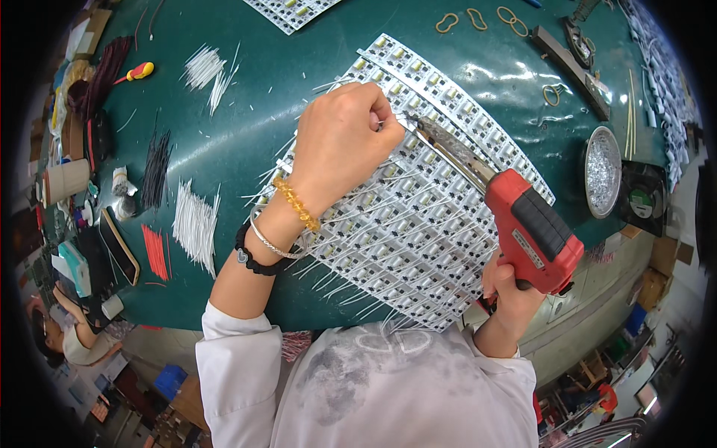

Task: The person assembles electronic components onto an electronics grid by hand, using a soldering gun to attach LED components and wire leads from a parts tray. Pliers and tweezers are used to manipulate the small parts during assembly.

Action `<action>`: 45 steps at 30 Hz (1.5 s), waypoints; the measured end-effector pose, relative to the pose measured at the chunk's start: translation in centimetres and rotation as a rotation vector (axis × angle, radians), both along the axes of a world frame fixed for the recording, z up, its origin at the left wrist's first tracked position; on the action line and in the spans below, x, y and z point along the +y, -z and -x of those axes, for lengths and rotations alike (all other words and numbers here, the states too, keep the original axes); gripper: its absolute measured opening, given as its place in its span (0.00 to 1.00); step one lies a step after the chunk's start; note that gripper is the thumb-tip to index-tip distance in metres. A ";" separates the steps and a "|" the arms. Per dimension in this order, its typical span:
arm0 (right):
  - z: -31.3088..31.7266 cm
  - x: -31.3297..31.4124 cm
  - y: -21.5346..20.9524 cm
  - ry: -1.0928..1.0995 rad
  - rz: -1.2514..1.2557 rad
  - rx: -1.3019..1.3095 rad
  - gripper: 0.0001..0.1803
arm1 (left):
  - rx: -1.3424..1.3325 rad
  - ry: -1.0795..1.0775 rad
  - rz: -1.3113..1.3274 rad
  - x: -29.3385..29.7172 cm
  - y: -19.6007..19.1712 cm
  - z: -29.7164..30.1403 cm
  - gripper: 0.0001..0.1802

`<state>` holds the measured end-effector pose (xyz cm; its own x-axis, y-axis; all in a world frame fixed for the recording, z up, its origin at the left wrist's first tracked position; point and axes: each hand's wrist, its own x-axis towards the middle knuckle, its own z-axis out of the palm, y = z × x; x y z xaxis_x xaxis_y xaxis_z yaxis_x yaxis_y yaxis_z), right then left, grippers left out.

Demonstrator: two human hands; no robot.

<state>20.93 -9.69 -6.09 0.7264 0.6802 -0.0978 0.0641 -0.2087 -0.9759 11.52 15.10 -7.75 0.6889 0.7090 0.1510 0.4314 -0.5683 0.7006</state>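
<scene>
My left hand [343,131] is over the upper part of a white circuit board panel [418,272], thumb and forefinger pinched on a thin white wire, mostly hidden by the fingers. My right hand [515,295] grips a red and black soldering gun [532,224] by its handle. The gun's long metal tip reaches up and left across the panel, ending right beside my left fingertips. Rows of small boards with pale yellow parts make up the panel. Many white wires stick out from its lower and left rows, while the upper right rows carry none.
White wire bundles [196,228], black wires [156,172] and red wires [154,250] lie left, near a phone [119,245] and a screwdriver [136,72]. At right are a metal bowl [603,172], a long dark bar [571,73] and rubber bands [512,21]. Another person sits lower left.
</scene>
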 end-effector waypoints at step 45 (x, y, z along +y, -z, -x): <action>-0.5 -3.6 -0.6 0.073 -0.386 0.084 0.28 | 0.778 0.058 -0.588 8.8 -6.9 8.8 0.04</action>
<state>21.42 -13.32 -5.44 0.7744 0.6257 0.0936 -0.0211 0.1734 -0.9846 2.73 23.90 -0.81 0.7773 0.6277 -0.0415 0.6136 -0.7711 -0.1702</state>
